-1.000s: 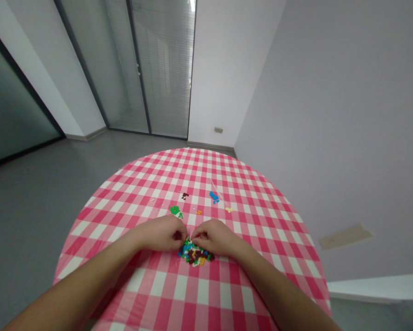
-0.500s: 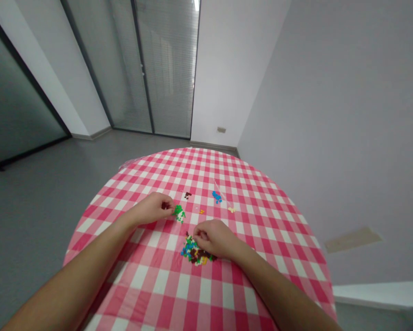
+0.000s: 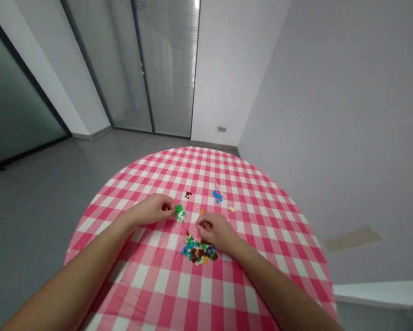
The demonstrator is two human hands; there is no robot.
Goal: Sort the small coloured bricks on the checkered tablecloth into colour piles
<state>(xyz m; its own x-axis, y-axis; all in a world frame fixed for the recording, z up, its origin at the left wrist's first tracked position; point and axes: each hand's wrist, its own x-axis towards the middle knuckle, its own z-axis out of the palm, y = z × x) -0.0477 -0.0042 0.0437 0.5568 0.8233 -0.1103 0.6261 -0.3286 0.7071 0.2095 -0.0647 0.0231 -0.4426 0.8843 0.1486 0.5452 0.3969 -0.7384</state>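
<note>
On the table lies a mixed pile of tiny coloured pieces point(image 3: 197, 250), brown, blue, green, yellow and white. My right hand point(image 3: 218, 230) hovers over the far side of that pile, fingers pinched; whatever they hold is too small to make out. Closed as well, my left hand point(image 3: 157, 208) rests beside a small green group of pieces point(image 3: 180, 212), its fingertips close to the left edge of it. I cannot see what, if anything, is between them. Beyond the hands lie a blue group point(image 3: 217, 196), a few brown pieces point(image 3: 188, 195), some orange pieces point(image 3: 202, 211) and cream pieces point(image 3: 232, 209).
A red-and-white checked cloth point(image 3: 178, 294) covers the round table. Past its far edge are a grey floor point(image 3: 99, 151) and a glass partition point(image 3: 168, 69). A pale wall point(image 3: 330, 115) stands close on the right.
My right hand has moved slightly up and away from the mixed pile, uncovering more of it. My left hand stays almost where it was, beside the green pieces.
</note>
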